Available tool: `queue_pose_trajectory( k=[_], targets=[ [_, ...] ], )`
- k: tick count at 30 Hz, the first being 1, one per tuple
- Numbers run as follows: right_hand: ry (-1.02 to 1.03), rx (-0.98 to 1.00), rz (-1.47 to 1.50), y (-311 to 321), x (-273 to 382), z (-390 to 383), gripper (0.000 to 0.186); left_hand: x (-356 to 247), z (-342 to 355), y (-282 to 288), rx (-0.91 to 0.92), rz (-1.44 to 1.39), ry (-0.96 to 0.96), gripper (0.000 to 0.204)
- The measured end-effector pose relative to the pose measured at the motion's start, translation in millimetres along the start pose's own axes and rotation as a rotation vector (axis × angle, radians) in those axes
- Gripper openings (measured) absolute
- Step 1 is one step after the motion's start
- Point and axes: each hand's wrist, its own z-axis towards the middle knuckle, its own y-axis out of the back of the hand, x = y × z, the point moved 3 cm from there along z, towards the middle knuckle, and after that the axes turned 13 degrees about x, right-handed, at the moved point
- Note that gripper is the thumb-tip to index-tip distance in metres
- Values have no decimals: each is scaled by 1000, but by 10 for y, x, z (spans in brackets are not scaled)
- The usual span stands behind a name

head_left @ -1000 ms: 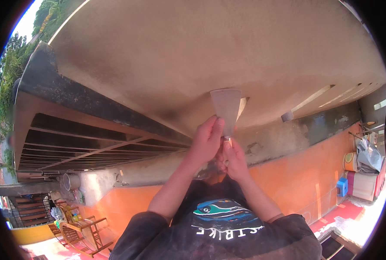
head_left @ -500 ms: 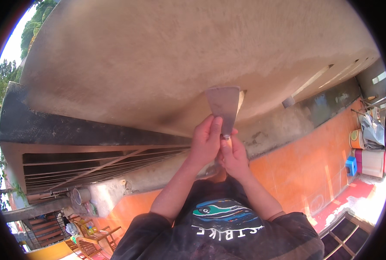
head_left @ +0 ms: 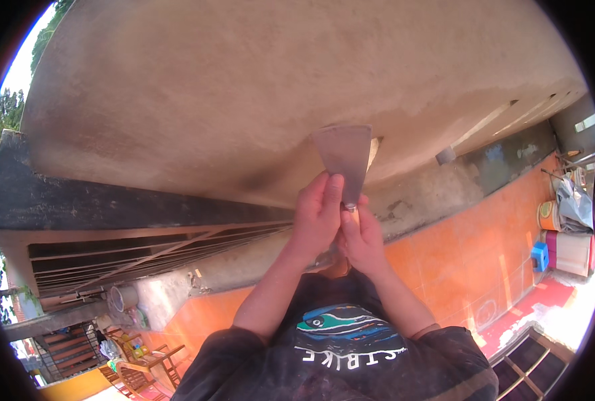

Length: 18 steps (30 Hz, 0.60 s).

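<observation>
A putty knife [head_left: 344, 155] with a wide grey metal blade and a light handle stands upright in the middle, against a brown plastered surface [head_left: 244, 80]. Its blade edge appears to lie on the plaster; exact contact is hard to tell. My right hand [head_left: 364, 239] wraps round the handle, thumb along it. Just to the left, my left hand [head_left: 317, 212] grips the lower blade, thumb on its face and fingers behind, partly hidden. A pale wedge-shaped strip [head_left: 375, 150] shows beside the blade's right edge.
A dark beam [head_left: 110, 204] and a barred opening [head_left: 143, 254] run along the left. An orange wall [head_left: 458, 247] stretches to the right, near a blue stool [head_left: 540, 256] and a bucket [head_left: 548, 215]. Wooden chairs [head_left: 137, 377] stand at lower left.
The putty knife and both hands have shifted slightly upward, the blade's top edge moving a little up the plaster. My grip looks the same. The view has shifted slightly.
</observation>
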Motion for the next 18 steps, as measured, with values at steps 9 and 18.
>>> queue_pose_trajectory(
  k=[9,18],
  targets=[
    [-81,-27,-103,21,29,-57,17,57,-62,-31,-40,-40,139,36],
    [-74,-6,-55,129,32,-25,18,53,-5,-58,-26,-106,46,37]
  ],
)
